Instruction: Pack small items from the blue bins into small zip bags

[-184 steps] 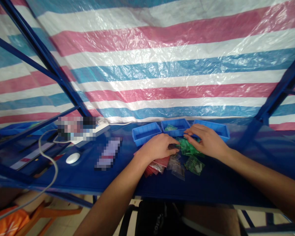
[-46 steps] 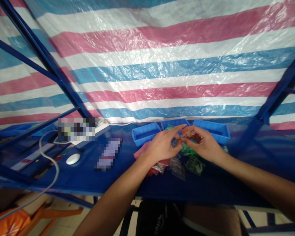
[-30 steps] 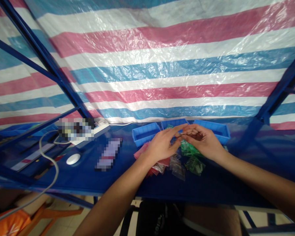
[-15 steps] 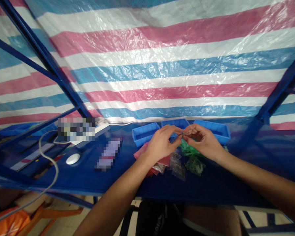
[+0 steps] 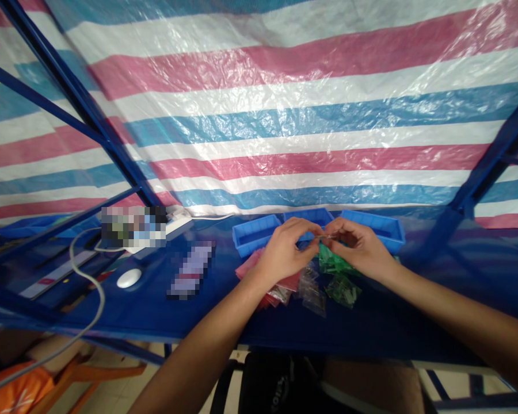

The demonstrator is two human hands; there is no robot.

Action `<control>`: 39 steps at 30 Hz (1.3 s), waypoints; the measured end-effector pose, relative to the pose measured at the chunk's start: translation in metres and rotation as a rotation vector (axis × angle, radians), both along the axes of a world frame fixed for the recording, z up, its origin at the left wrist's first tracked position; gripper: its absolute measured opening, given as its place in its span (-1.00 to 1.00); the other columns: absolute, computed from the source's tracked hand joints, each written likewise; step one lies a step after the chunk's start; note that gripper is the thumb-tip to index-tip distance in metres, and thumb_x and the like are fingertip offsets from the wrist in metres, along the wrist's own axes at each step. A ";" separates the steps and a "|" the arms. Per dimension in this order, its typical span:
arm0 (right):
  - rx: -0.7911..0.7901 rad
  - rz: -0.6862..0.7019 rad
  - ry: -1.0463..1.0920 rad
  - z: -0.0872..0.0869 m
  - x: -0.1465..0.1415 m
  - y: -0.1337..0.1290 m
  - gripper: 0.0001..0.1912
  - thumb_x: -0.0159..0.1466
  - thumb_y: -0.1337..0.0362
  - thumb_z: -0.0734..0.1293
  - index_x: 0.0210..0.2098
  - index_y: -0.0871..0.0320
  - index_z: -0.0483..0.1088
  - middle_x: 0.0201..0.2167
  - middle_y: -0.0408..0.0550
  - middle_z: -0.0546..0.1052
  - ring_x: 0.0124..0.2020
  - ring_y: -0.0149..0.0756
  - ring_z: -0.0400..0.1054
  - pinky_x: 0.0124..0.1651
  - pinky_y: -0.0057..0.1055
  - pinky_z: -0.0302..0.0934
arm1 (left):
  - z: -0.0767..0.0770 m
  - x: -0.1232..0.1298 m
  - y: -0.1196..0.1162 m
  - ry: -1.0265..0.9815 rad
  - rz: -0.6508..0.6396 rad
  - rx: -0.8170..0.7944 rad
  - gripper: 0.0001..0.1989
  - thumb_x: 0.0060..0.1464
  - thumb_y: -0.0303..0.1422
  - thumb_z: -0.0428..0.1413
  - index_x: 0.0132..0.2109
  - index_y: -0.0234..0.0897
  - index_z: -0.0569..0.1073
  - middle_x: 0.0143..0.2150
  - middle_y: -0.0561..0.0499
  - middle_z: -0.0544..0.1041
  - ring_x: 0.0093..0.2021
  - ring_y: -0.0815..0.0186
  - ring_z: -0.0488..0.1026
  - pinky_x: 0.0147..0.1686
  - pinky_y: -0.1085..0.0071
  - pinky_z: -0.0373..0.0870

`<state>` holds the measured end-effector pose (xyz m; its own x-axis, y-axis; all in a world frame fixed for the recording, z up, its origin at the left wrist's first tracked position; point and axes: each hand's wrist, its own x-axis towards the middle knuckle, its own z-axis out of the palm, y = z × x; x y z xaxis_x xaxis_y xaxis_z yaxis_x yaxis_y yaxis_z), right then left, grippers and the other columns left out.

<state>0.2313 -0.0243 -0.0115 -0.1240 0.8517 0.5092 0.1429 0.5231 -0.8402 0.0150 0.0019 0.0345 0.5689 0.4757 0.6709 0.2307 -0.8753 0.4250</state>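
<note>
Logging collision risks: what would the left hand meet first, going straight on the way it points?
Probably the right hand, directly opposite the left hand; depth and anything pinched between them are unclear.

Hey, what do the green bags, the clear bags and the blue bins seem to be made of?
Green bags: probably thin plastic film, glossy, see-through and crinkled. Clear bags: likely similar film, shiny and transparent. Blue bins: probably rigid moulded plastic, smooth, with straight rims.
</note>
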 end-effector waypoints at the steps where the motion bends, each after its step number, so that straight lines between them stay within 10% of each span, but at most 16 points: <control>1: 0.028 -0.011 -0.011 0.000 0.001 0.000 -0.80 0.32 0.05 0.51 -0.18 0.00 0.53 -0.18 -0.05 0.53 -0.13 -0.13 0.48 -0.02 -0.17 0.47 | 0.000 -0.001 0.001 0.012 -0.011 0.008 -0.81 0.22 -0.54 0.17 -0.06 -0.25 0.60 -0.06 -0.06 0.67 -0.01 0.19 0.60 0.11 0.21 0.52; 9: 0.106 -0.122 -0.092 -0.004 0.009 0.008 -0.84 0.36 0.08 0.48 -0.14 -0.02 0.62 -0.15 -0.01 0.46 -0.10 -0.11 0.43 -0.07 -0.17 0.45 | 0.000 -0.005 0.005 0.035 0.037 0.026 -0.84 0.31 -0.45 0.18 -0.04 -0.21 0.64 0.23 -0.18 0.49 0.30 0.07 0.44 0.28 0.08 0.45; 17: 0.066 -0.087 -0.036 0.001 0.005 0.004 -0.81 0.41 0.05 0.42 -0.19 0.00 0.61 -0.25 -0.05 0.56 -0.20 -0.15 0.47 -0.06 -0.18 0.40 | -0.004 -0.006 0.006 0.094 0.028 -0.010 -0.81 0.35 -0.45 0.14 -0.03 -0.21 0.65 0.33 -0.18 0.43 0.18 0.13 0.53 0.26 0.10 0.49; 39: 0.045 -0.057 0.021 -0.004 -0.002 -0.001 -0.66 0.40 0.11 0.46 0.14 -0.04 0.49 -0.03 -0.01 0.63 -0.12 -0.13 0.58 0.05 -0.10 0.49 | -0.008 -0.001 0.009 0.037 0.061 -0.010 -0.84 0.35 -0.38 0.19 -0.01 -0.24 0.65 0.23 -0.19 0.54 0.27 0.09 0.51 0.29 0.09 0.46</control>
<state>0.2295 -0.0252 -0.0160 -0.0649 0.8332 0.5492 0.1565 0.5520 -0.8190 0.0141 0.0112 0.0260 0.5631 0.5166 0.6450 0.2994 -0.8550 0.4234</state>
